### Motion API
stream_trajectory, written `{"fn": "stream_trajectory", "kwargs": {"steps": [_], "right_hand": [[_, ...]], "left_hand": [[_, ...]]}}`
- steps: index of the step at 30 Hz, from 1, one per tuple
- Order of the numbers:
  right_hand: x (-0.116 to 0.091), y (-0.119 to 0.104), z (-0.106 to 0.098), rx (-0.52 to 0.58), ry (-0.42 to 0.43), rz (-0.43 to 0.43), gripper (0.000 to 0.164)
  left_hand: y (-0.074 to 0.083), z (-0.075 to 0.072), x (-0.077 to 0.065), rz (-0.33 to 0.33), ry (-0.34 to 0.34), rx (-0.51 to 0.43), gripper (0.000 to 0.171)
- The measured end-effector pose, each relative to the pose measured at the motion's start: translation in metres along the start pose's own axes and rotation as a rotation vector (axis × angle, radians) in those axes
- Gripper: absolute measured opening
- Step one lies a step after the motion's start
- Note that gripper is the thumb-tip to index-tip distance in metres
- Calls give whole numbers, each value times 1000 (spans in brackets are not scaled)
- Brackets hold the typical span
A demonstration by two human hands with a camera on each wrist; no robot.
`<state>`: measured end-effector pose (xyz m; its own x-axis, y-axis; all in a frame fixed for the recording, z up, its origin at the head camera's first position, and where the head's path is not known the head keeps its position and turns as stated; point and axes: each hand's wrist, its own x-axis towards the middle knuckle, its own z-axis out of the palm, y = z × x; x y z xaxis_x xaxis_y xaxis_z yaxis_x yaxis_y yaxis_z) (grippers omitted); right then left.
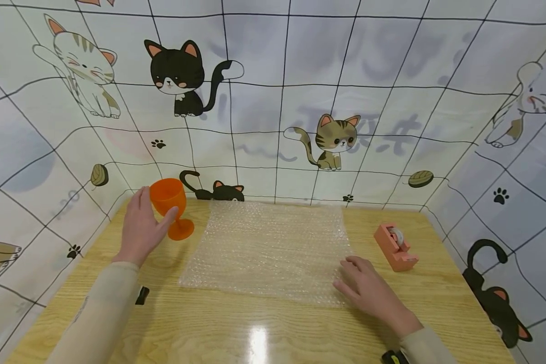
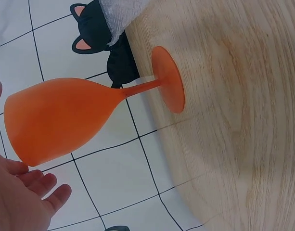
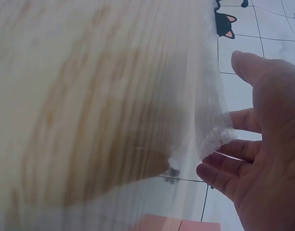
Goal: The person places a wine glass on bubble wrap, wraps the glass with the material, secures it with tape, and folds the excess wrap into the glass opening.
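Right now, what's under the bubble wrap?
The wooden tabletop shows through the clear bubble wrap. In the head view, your right hand hides a bit near its right edge.

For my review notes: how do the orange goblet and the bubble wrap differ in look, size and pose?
The orange goblet is strongly coloured, while the bubble wrap is clear enough to show wood grain through it. The goblet stands upright on its foot; the wrap lies spread out flat. The goblet takes up little of the tabletop, whereas the wrap covers much of its middle. Both rest on that wooden surface.
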<state>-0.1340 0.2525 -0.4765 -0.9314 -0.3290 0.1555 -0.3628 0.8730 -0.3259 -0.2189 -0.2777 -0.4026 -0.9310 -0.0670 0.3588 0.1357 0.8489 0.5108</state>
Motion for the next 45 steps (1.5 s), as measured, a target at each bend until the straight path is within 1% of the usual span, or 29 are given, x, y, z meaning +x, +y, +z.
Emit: {"fn": "stream_trajectory", "kwargs": {"steps": [6, 11, 16, 20, 25, 31, 35, 40, 45], "right_hand": [[-6, 4, -3, 9, -12, 21, 64], [-9, 7, -4, 2, -13, 9, 68], [-11, 11, -2, -20, -23, -14, 75], [-12, 14, 1, -26, -41, -12, 80], [-13, 15, 2, -26, -48, -21, 85], [-13, 13, 1, -36, -55, -30, 85], [-12, 11, 0, -45, -59, -39, 84], [-9, 8, -1, -47, -91, -31, 83], [-7, 8, -2, -47, -120, -21, 83]], "left_hand": [[0, 3, 6, -39, -29, -4, 99], [2, 3, 11, -93, -55, -44, 102], [3, 3, 15, -127, -72, -76, 104], [4, 5, 18, -160, -82, -89, 105], [5, 7, 21, -186, -77, -105, 105], [4, 9, 22, -206, -47, -165, 99], [4, 10, 22, -209, -27, -186, 97], [3, 11, 22, -212, -12, -222, 95], [3, 12, 22, -227, -22, -279, 94]]}}
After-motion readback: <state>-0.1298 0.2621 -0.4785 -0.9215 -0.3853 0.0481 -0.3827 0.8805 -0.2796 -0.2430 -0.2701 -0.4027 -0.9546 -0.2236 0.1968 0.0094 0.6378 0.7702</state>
